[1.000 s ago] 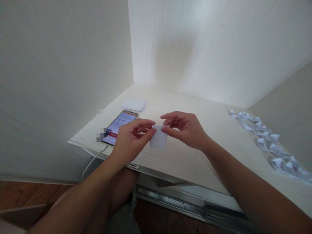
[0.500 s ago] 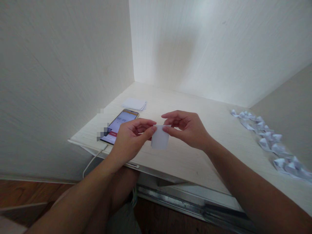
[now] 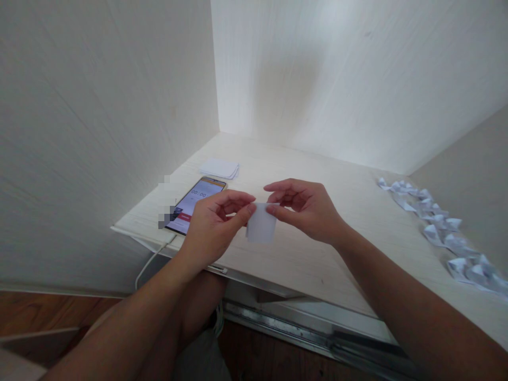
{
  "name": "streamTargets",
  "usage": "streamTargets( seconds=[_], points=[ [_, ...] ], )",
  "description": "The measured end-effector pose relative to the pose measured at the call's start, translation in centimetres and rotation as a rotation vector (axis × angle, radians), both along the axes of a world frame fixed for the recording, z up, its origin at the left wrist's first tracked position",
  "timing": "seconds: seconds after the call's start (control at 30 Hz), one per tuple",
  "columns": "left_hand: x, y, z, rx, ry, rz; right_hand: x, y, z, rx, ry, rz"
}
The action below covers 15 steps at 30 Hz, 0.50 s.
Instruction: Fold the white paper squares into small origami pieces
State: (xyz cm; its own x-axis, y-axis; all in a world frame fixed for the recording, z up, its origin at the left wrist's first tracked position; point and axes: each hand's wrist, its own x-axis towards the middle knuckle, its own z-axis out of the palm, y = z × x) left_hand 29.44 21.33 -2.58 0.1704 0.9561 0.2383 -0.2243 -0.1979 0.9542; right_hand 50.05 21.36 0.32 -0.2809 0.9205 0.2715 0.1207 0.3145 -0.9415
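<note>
A white paper (image 3: 262,225) is pinched near its top edge between thumb and curled fingers of the left hand (image 3: 216,225) and right hand (image 3: 309,209), over the desk (image 3: 321,259). The phone (image 3: 204,191) is partly hidden behind the left hand.

The sheet (image 3: 262,223) at centre was smooth, matt white paper, as were the folded pieces (image 3: 458,266) at right. The bench (image 3: 293,259) looked matt and faintly grained; the rail (image 3: 278,324), lower centre, was shiny metal; the floor (image 3: 43,312), lower left, looked wooden.
</note>
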Motion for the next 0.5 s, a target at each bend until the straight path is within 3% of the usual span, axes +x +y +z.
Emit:
streamTargets(
  seconds=[0.5],
  points=[
    [0.06, -0.13, 0.2, 0.026, 0.021, 0.04, 0.0, 0.04, -0.08, -0.036, 0.049, 0.019]
  ],
)
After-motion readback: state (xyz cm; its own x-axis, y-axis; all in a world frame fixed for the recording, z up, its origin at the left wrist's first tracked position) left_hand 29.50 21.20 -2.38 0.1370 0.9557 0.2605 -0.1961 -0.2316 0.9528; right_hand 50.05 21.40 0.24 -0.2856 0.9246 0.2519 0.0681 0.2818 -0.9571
